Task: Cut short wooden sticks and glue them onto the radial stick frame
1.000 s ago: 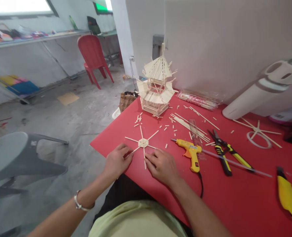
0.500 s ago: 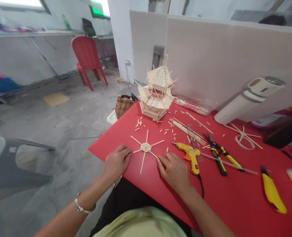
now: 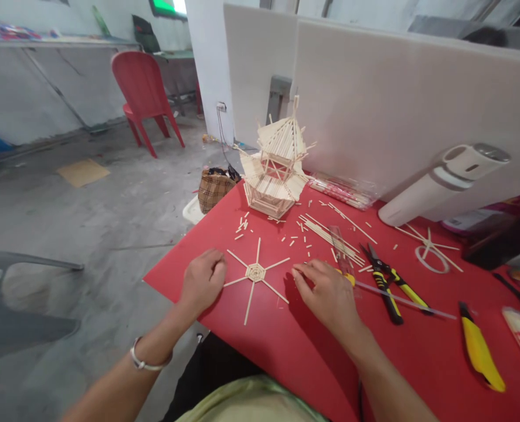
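A six-armed wheel of thin wooden sticks (image 3: 255, 272) lies flat on the red table, with a small woven hexagon at its centre. My left hand (image 3: 203, 278) rests curled in a loose fist at the tip of the wheel's left arm, with nothing visible in it. To the right of the wheel, my right hand (image 3: 325, 290) hovers with thumb and fingers apart and empty. It covers most of the yellow glue gun (image 3: 347, 278), leaving only a small part showing. A clear glue stick (image 3: 407, 299) extends to the right from there.
Behind stands a stick pagoda model (image 3: 275, 170). Loose sticks (image 3: 330, 237) and short offcuts lie before it. Further right are pliers (image 3: 385, 281), another stick star (image 3: 427, 241), a tape ring (image 3: 431, 259), a yellow-handled tool (image 3: 482, 351) and a white tumbler (image 3: 439, 184).
Both hands have come away from the wheel's arms they were pinching. The right hand has risen and shifted right over the glue gun; the left has curled at the wheel's left side.
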`<state>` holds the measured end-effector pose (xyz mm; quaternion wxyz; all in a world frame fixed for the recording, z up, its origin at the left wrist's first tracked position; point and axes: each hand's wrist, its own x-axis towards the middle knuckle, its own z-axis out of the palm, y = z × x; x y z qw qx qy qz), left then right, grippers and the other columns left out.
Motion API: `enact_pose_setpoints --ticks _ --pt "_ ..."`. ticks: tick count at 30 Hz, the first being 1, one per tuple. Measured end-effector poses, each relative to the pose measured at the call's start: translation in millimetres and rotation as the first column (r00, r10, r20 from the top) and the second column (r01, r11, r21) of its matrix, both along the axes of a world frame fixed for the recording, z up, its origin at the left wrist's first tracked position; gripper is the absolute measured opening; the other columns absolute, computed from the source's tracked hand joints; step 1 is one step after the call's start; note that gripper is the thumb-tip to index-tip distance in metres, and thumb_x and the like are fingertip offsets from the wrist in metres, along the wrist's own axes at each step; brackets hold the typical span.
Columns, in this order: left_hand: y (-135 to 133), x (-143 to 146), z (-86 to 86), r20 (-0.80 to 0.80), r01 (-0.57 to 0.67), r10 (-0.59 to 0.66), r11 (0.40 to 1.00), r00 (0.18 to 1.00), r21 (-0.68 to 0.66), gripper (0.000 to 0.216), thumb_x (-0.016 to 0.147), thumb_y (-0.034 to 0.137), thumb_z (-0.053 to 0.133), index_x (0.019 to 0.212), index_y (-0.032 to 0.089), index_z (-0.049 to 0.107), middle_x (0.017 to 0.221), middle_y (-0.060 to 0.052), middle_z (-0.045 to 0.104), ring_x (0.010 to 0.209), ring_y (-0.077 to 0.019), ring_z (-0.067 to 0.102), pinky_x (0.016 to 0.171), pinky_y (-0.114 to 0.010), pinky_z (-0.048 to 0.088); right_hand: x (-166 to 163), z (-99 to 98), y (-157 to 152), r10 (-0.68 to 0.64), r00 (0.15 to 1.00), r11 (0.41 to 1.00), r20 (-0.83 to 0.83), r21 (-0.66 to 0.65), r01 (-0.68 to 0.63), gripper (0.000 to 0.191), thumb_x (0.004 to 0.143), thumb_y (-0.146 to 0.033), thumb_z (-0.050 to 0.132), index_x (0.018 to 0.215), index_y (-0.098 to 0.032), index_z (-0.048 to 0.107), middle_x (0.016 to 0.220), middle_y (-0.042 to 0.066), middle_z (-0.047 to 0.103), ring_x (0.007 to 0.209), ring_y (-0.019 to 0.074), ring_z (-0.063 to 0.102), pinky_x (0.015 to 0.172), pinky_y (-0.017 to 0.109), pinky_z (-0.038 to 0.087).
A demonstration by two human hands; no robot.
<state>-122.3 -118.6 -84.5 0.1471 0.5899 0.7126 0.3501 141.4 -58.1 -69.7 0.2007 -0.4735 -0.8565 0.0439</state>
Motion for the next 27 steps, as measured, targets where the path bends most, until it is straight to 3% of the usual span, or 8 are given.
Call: enact_pose_setpoints --ticks 5,12,17,21,24,27 --pt "12 -3 -1.4 -0.043 -0.015 0.013 0.998 0.999 -0.059 0.029 0.09 0.032 0.044 0.081 0.02 0.068 0.09 -0.005 0.073 0.079 -0.018 0.064 0.069 -0.027 0.043 6 5.7 22 -0.02 0.998 0.999 0.06 -0.047 0.023 0.021 0.094 -0.031 0.053 0.095 -0.026 0.074 0.084 0.002 0.068 0.08 0.0152 0.061 0.067 0.026 0.036" --pt "47 -6 5.2 -0.186 -0.223 0.183 0.948 0.965 -0.227 0.018 0.08 0.032 0.059 0.074 0.022 0.074 0.08 -0.003 0.075 0.072 -0.0198 0.065 0.059 -0.028 0.037 11 10.8 53 -0.007 0.995 0.991 0.095 -0.136 0.02 0.022 0.094 -0.032 0.053 0.097 -0.027 0.074 0.092 0.001 0.07 0.089 0.0161 0.063 0.074 0.027 0.039" --pt "92 -16 3.7 -0.302 -0.175 0.088 0.946 0.949 -0.273 0.018 0.084 0.032 0.057 0.087 0.024 0.074 0.1 -0.004 0.071 0.087 -0.0209 0.064 0.06 -0.027 0.036 3 16.5 52 0.001 0.989 0.983 0.148 -0.184 0.027 0.023 0.095 -0.032 0.053 0.098 -0.027 0.074 0.093 0.001 0.07 0.087 0.0162 0.063 0.071 0.027 0.038" --pt "113 -17 -3.7 -0.329 -0.184 0.053 0.906 0.943 -0.381 0.017 0.085 0.037 0.06 0.085 0.022 0.07 0.101 -0.005 0.067 0.092 -0.0219 0.063 0.063 -0.027 0.039 0 21.0 46 -0.001 0.985 0.98 0.172 -0.194 0.035 0.022 0.094 -0.031 0.054 0.097 -0.027 0.075 0.092 0.002 0.07 0.084 0.016 0.063 0.067 0.027 0.037" --pt "111 -13 -1.4 -0.306 -0.17 0.056 0.918 0.95 -0.359 0.016 0.086 0.032 0.058 0.078 0.02 0.065 0.099 -0.007 0.066 0.09 -0.0214 0.063 0.066 -0.028 0.041 1 21.5 37 0.019 0.989 0.985 0.149 -0.174 0.007 0.02 0.094 -0.03 0.055 0.096 -0.026 0.075 0.088 0.002 0.069 0.082 0.016 0.061 0.067 0.028 0.036" --pt "90 -4 8.7 -0.08 -0.111 0.093 0.958 0.992 -0.263 0.013 0.083 0.029 0.06 0.075 0.019 0.062 0.08 -0.005 0.065 0.074 -0.0183 0.061 0.064 -0.027 0.042 1 15.5 20 0.055 0.997 0.989 0.058 -0.14 -0.046 0.02 0.094 -0.031 0.055 0.095 -0.026 0.074 0.082 0.002 0.067 0.079 0.0163 0.06 0.068 0.029 0.037"
